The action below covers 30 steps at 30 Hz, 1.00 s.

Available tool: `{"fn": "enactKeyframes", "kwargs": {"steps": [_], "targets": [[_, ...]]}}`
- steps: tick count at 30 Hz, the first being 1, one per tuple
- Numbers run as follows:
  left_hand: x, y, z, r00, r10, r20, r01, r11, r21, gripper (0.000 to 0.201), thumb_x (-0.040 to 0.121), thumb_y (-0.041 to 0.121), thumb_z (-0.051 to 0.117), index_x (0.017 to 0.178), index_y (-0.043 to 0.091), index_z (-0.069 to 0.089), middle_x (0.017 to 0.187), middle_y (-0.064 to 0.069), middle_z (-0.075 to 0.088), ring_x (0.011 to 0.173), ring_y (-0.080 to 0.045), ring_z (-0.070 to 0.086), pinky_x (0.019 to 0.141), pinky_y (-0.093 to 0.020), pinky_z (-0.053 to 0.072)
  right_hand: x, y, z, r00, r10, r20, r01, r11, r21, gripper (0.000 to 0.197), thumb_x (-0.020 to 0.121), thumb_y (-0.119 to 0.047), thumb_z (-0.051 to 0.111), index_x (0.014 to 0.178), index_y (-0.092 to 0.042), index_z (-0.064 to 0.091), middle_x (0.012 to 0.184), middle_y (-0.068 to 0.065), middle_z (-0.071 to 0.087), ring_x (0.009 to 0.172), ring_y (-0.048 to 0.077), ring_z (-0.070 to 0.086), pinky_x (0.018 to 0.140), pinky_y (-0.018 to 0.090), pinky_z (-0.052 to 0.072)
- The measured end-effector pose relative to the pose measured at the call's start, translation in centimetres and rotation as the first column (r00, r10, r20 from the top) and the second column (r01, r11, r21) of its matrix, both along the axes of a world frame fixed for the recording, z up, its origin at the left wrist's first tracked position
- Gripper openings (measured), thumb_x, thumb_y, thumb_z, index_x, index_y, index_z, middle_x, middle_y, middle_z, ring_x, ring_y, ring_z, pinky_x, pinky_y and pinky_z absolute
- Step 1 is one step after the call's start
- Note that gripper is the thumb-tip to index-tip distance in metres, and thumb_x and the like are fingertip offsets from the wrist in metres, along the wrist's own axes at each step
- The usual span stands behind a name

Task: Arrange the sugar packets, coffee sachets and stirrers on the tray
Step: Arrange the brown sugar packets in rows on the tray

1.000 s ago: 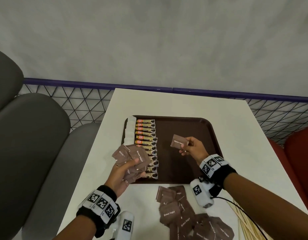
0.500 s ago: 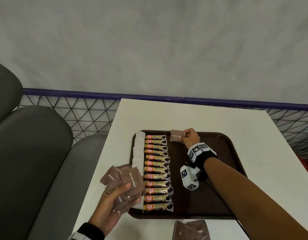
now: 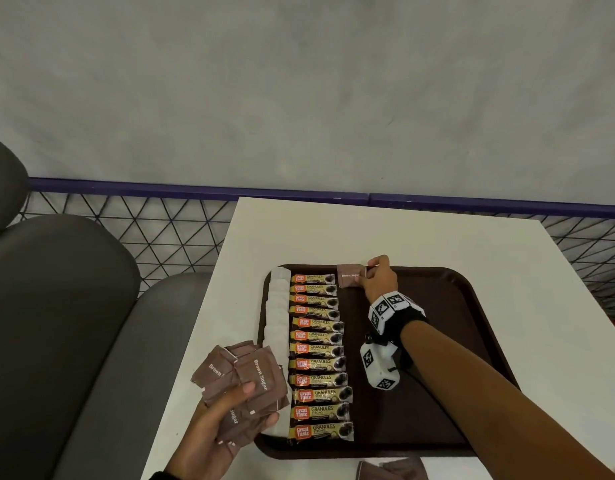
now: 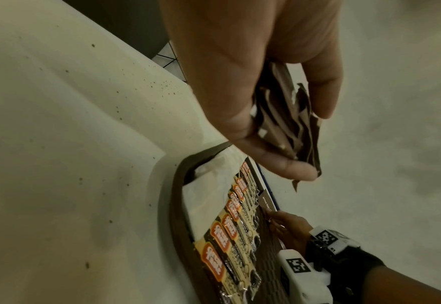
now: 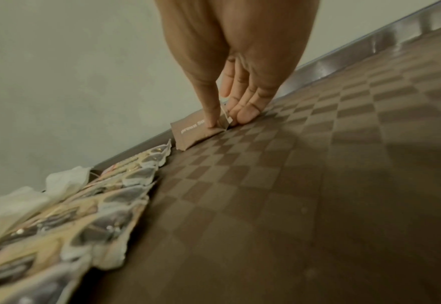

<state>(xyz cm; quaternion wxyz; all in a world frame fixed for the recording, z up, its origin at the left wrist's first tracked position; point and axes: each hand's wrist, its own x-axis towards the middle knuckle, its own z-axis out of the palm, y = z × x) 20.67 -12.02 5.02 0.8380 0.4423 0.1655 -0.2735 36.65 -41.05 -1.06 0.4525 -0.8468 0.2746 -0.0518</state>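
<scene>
A dark brown tray [image 3: 472,341] lies on the white table [image 3: 437,237]. Down its left side run a column of white packets [image 3: 277,317] and a column of coffee sachets [image 3: 318,355]. My right hand [image 3: 378,280] pinches one brown sugar packet [image 3: 348,276] at the tray's far edge, just right of the top sachet; the packet [image 5: 196,131] touches the tray floor, thumb on top. My left hand [image 3: 223,431] hovers off the tray's near left corner and grips a fan of several brown sugar packets [image 3: 243,379], also visible as a stack [image 4: 289,123]. No stirrers are in view.
More brown sugar packets [image 3: 392,471] lie on the table just in front of the tray. Grey seat cushions [image 3: 57,306] stand left of the table. A wire-mesh barrier with a purple rail [image 3: 195,188] runs behind it. The tray's right half [image 5: 344,185] is bare.
My right hand carried the single sugar packet from mid-tray to the far edge and lowered it onto the tray. The left hand kept its bundle. The head view shifted forward.
</scene>
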Motion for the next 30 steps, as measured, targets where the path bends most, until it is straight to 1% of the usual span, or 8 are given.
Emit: {"fn": "enactKeyframes", "kwargs": {"steps": [2, 6, 9, 13, 16, 20, 26, 30], "targets": [[0.0, -0.4, 0.2, 1.0, -0.019, 0.01, 0.019, 1.0, -0.001, 0.039, 0.069, 0.002, 0.058, 0.107, 0.011, 0.064, 0.093, -0.016, 0.073, 0.073, -0.031, 0.072, 0.062, -0.048, 0.057, -0.1, 0.0, 0.3, 1.0, 0.005, -0.002, -0.005, 1.0, 0.019, 0.032, 0.081, -0.003, 0.065, 0.097, -0.011, 0.039, 0.07, -0.002, 0.045, 0.077, 0.022, 0.05, 0.068, 0.028, 0.038], [-0.2, -1.2, 0.5, 1.0, -0.021, 0.01, 0.021, 1.0, -0.013, 0.043, 0.07, 0.003, 0.057, 0.112, 0.009, 0.061, 0.098, -0.019, 0.071, 0.076, -0.032, 0.071, 0.061, -0.043, 0.059, -1.1, -0.1, 1.1, 0.998, -0.024, 0.061, 0.021, 0.999, 0.037, 0.043, 0.079, -0.011, 0.07, 0.113, -0.004, 0.044, 0.099, 0.008, 0.049, 0.09, 0.022, 0.051, 0.075, 0.03, 0.041], [-0.5, -2.0, 0.8, 0.999, -0.018, 0.03, 0.018, 1.0, 0.005, 0.042, 0.071, 0.004, 0.057, 0.112, 0.011, 0.061, 0.099, -0.019, 0.071, 0.078, -0.031, 0.071, 0.061, -0.04, 0.059, -2.8, -0.3, 1.6, 0.993, 0.009, 0.115, -0.008, 1.0, -0.003, 0.039, 0.08, -0.012, 0.068, 0.111, -0.004, 0.047, 0.101, 0.01, 0.048, 0.098, 0.026, 0.052, 0.085, 0.033, 0.045], [-1.1, -3.1, 1.5, 0.998, 0.004, 0.056, -0.003, 1.0, -0.006, 0.032, 0.076, 0.003, 0.054, 0.106, 0.011, 0.061, 0.092, -0.017, 0.073, 0.072, -0.031, 0.071, 0.06, -0.037, 0.059, -6.5, -2.6, 2.2, 0.998, 0.061, -0.021, -0.065, 0.951, -0.301, 0.034, 0.083, -0.011, 0.063, 0.115, -0.008, 0.052, 0.121, 0.014, 0.049, 0.116, 0.031, 0.041, 0.097, 0.039, 0.036], [-1.6, -3.3, 1.8, 0.996, 0.05, 0.069, -0.049, 0.999, -0.006, 0.027, 0.081, 0.001, 0.051, 0.103, 0.012, 0.062, 0.091, -0.015, 0.073, 0.073, -0.029, 0.072, 0.06, -0.036, 0.06, -9.5, -5.9, 2.5, 0.982, -0.073, -0.176, -0.022, 0.873, -0.488, 0.035, 0.083, -0.01, 0.06, 0.118, -0.013, 0.053, 0.134, 0.013, 0.039, 0.125, 0.034, 0.033, 0.102, 0.043, 0.03], [-2.0, -2.9, 1.8, 0.993, 0.064, 0.099, -0.065, 0.998, -0.001, 0.028, 0.084, 0.001, 0.048, 0.104, 0.014, 0.063, 0.094, -0.013, 0.073, 0.076, -0.027, 0.072, 0.061, -0.035, 0.06, -12.5, -9.4, 2.3, 0.949, -0.226, -0.219, 0.073, 0.836, -0.544, 0.035, 0.079, 0.003, 0.057, 0.113, -0.008, 0.056, 0.129, 0.019, 0.04, 0.121, 0.037, 0.033, 0.099, 0.044, 0.03], [-2.7, -3.1, 1.5, 0.993, 0.043, 0.113, -0.045, 0.999, 0.013, 0.033, 0.083, 0.003, 0.051, 0.113, 0.013, 0.061, 0.101, -0.014, 0.072, 0.081, -0.027, 0.071, 0.064, -0.034, 0.059, -14.6, -11.4, 1.9, 0.933, -0.181, -0.312, -0.039, 0.81, -0.585, 0.039, 0.077, 0.01, 0.054, 0.114, -0.001, 0.053, 0.123, 0.023, 0.043, 0.114, 0.039, 0.039, 0.091, 0.042, 0.039], [-2.6, -3.7, 1.4, 0.993, 0.013, 0.121, -0.018, 0.999, 0.042, 0.04, 0.078, 0.005, 0.056, 0.118, 0.012, 0.059, 0.107, -0.016, 0.069, 0.086, -0.028, 0.071, 0.067, -0.036, 0.059, -15.2, -12.2, 1.4, 0.93, -0.182, -0.321, -0.03, 0.829, -0.558, 0.037, 0.079, 0.011, 0.051, 0.115, 0.002, 0.052, 0.119, 0.027, 0.046, 0.111, 0.041, 0.04, 0.089, 0.043, 0.038]]}}
